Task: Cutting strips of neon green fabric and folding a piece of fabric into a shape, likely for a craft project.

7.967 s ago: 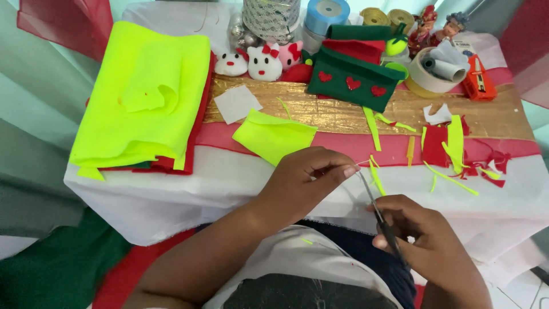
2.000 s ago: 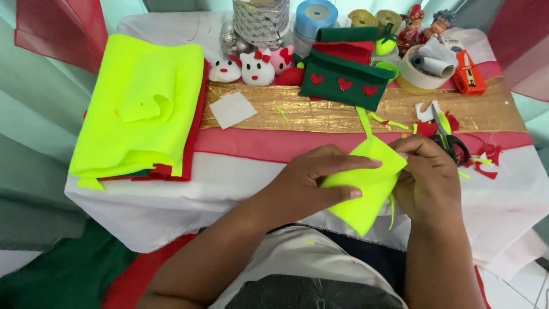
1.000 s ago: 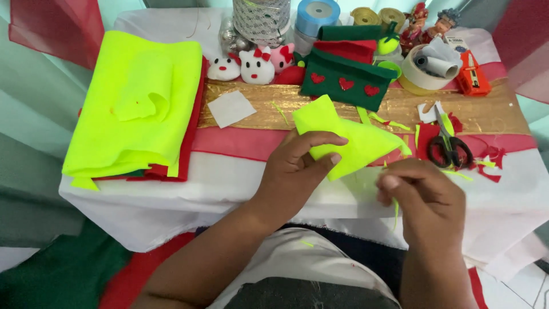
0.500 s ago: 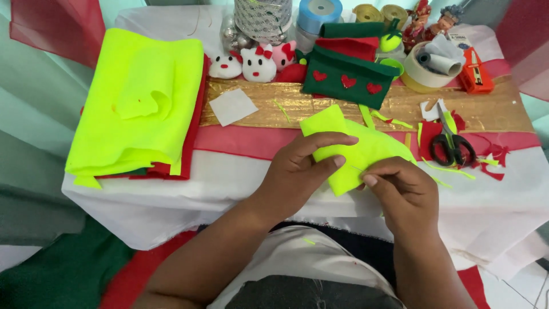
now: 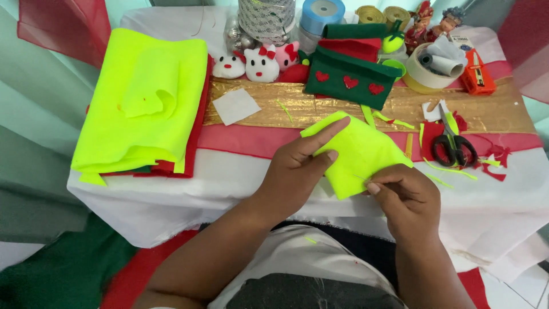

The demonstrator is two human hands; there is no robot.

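Note:
A small piece of neon yellow felt is held above the table's front edge. My left hand grips its left side, fingers spread over the top and thumb behind. My right hand pinches the felt's lower right edge between thumb and forefinger; whether something thin sits in that pinch is too small to tell. Black-handled scissors lie on the table to the right of the felt, untouched.
A folded stack of neon yellow felt over red felt lies at the left. A green pouch with red hearts, small plush toys, ribbon and tape rolls and an orange stapler line the back. Felt scraps litter the right side.
Eight seconds ago my right hand held scissors and cut a strip; the scissors now lie on the table. Both hands took up the yellow felt piece and turned it, and my right hand has moved to its lower edge.

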